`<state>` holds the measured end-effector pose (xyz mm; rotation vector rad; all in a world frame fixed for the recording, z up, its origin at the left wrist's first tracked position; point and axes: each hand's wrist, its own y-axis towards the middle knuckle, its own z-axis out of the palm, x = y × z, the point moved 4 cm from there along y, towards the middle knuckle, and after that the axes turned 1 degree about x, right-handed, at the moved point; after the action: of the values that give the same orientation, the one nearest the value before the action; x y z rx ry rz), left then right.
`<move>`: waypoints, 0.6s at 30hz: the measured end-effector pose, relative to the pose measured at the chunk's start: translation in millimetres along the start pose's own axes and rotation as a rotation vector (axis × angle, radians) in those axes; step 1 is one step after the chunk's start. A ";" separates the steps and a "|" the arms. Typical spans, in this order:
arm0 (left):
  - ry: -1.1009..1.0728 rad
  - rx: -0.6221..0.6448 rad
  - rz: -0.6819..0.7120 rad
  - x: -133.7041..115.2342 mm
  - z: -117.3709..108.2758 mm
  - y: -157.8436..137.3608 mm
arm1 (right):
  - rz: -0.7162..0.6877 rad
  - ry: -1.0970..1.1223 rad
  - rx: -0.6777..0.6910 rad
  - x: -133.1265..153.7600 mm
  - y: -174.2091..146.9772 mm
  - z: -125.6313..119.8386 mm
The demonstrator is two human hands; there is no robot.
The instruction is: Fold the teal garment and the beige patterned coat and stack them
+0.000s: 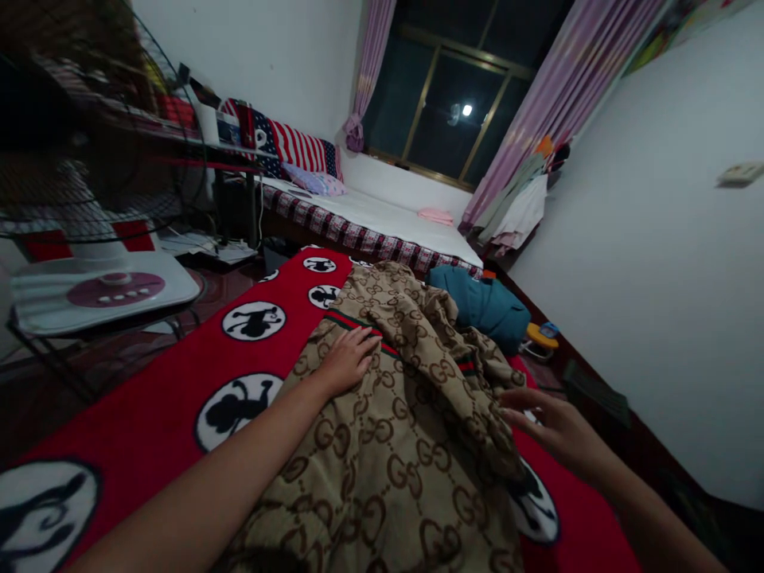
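Note:
A tan jacket [382, 446] with brown interlocking letters and green-red stripes lies spread on a red blanket [167, 398] with white circles and black monkey figures. Its far part is rumpled, and a sleeve seems folded along its right side. My left hand [349, 362] rests flat on the cloth by a stripe, fingers stretched out. At the jacket's right edge, my right hand [558, 426] has its thumb and fingertips close together on the fabric, apparently pinching it. Just beyond the jacket sits a bundled teal cloth [483, 306].
A standing fan [113, 282] with a wire cage is at the left. Behind are a desk [232, 151] with items and a bed [370, 211] with pillows. Clothes [522, 211] hang near the purple curtain [537, 103]; a yellow stool [542, 338] stands at the right.

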<state>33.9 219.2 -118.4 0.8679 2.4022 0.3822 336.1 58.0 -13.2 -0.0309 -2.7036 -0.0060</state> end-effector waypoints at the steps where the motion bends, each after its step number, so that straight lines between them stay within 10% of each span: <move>1: 0.006 0.003 -0.001 0.1 0.0 0.1 | 0.036 -0.013 -0.023 -8.0 0.1 0.4; 13: -0.019 -0.021 0.012 3.2 0.2 0.7 | 0.406 0.461 -0.042 -54.3 -13.7 43.7; 18: -0.040 -0.028 0.007 3.6 -0.7 0.1 | 0.287 0.412 -0.755 -61.7 -22.0 -39.6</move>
<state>31.3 221.6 -119.2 0.8634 2.3523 0.3961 408.2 34.4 -3.5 -0.5711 -2.1185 -0.8408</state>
